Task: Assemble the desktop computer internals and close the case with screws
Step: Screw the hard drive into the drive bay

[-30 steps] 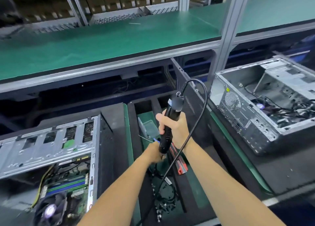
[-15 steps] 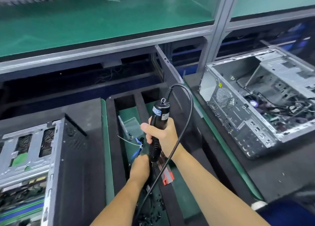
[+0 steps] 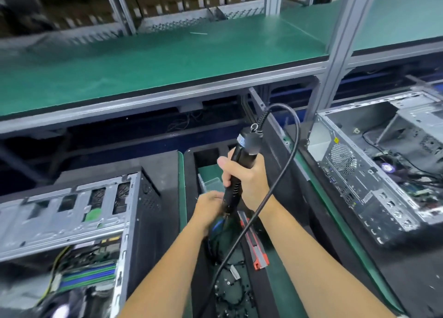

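Right hand [image 3: 249, 183] grips one electric screwdriver [image 3: 239, 166]; left hand [image 3: 208, 207] at its tip, grip unclear; two open cases.

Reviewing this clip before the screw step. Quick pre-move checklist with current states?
1. Right hand grips the electric screwdriver: ok.
2. Left hand at the driver's tip: ok.
3. Screw seated on the bit: cannot tell, the hand hides it.
4. Cord clear of the work: not ok, it loops across the right wrist.
5. Loose screws within reach in the tray: ok.
6. Left case closed: not ok, internals show.
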Available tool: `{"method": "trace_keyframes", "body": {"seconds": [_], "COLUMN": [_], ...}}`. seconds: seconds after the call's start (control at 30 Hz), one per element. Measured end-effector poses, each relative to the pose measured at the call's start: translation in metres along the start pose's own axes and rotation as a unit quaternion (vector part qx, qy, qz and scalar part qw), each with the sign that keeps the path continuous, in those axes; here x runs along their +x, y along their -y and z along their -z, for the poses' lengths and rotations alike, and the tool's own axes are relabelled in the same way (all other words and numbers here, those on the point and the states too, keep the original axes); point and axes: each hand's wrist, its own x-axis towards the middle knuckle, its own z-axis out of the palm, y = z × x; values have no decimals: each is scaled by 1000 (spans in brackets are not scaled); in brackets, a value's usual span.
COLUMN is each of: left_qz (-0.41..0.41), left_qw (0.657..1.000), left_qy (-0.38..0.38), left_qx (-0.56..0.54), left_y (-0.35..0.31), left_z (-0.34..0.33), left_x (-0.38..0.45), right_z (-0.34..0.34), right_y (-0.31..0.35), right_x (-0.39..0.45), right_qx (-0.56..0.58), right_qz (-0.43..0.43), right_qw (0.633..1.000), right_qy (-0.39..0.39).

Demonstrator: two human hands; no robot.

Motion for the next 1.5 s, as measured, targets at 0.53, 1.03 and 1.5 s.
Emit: {"method": "trace_keyframes", "body": {"seconds": [0.53, 1.03, 1.5], "left_qz": [-165, -208, -171], "left_qw": [927, 936, 937], "left_qy": [45, 24, 54], "left_qx": [-334, -284, -300], "left_y": [-64, -13, -3], "left_z": [159, 281, 275], "left_x": [-98, -123, -102], "right_z": [-161, -294, -283], "right_y": [112, 83, 65], "right_x": [6, -25, -7], "right_qx": [124, 75, 74], "right_qz": [154, 154, 126], "right_qw": [980, 985, 988], "right_qy": [-23, -26, -57]}}
